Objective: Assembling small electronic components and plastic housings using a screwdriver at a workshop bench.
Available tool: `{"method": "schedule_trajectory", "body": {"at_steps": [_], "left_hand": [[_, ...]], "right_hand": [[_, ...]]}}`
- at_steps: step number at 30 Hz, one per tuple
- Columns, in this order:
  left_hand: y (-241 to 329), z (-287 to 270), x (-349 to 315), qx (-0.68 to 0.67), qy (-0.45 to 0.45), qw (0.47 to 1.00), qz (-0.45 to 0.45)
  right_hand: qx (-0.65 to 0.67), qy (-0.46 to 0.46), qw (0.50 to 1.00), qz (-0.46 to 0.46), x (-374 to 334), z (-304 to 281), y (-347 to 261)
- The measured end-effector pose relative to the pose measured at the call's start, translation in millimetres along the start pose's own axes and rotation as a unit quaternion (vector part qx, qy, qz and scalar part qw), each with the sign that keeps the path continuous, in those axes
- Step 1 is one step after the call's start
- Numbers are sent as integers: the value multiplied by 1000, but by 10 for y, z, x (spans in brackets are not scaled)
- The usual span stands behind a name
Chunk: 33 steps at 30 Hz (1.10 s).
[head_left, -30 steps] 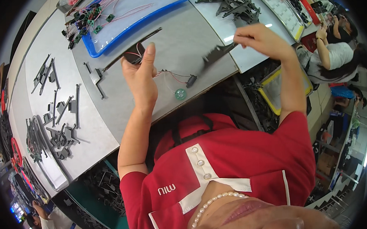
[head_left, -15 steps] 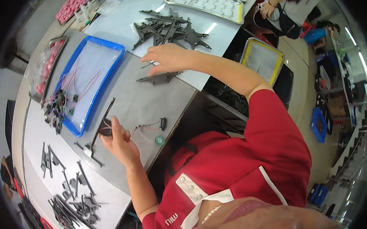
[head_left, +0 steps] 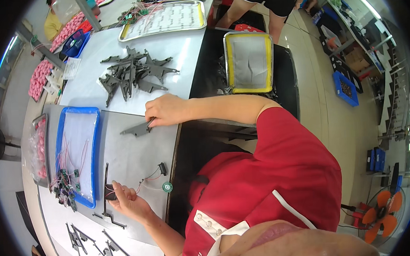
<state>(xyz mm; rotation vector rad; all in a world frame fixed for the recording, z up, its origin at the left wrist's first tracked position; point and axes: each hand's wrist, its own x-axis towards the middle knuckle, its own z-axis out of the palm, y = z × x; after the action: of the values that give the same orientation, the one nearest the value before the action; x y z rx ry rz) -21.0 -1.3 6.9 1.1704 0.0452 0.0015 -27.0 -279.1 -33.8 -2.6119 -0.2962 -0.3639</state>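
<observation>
We're seeing a grey table point(head_left: 136, 148), blue tray point(head_left: 80, 109), dark-part pile point(head_left: 135, 73). Our right hand point(head_left: 169, 110) and left hand point(head_left: 131, 207) are gripping: left holding wired black bracket point(head_left: 107, 175) near tray, right pinching flat dark part point(head_left: 138, 130) near pile. Green disc point(head_left: 167, 187) is lying near left hand.

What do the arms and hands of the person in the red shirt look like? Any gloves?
No gloves: the bare left hand and bare right hand show no rings that I can make out. The bare left forearm and bare right forearm show no watch or bracelet. A short red cloth sleeve sits above the right one.
</observation>
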Motion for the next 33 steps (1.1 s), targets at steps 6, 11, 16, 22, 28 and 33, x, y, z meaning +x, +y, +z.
{"method": "schedule_trajectory", "body": {"at_steps": [6,11,16,22,28,33], "left_hand": [[-92,-177,62,-26,-29,999,15],[-56,-145,31,-34,-16,999,23],[-75,-148,42,-33,-21,999,24],[-85,-158,48,-35,-28,999,27],[-46,-142,2,-27,-46,999,11],[-52,-94,-26,-34,-54,998,-10]], "right_hand": [[-25,36,998,36,-164,-32,-129],[-19,41,996,75,-309,-59,-176],[-24,55,995,85,-337,-13,-150],[5,98,992,78,-378,56,-129],[39,115,989,84,-383,40,-78],[46,126,984,116,-445,-53,-53]]}}
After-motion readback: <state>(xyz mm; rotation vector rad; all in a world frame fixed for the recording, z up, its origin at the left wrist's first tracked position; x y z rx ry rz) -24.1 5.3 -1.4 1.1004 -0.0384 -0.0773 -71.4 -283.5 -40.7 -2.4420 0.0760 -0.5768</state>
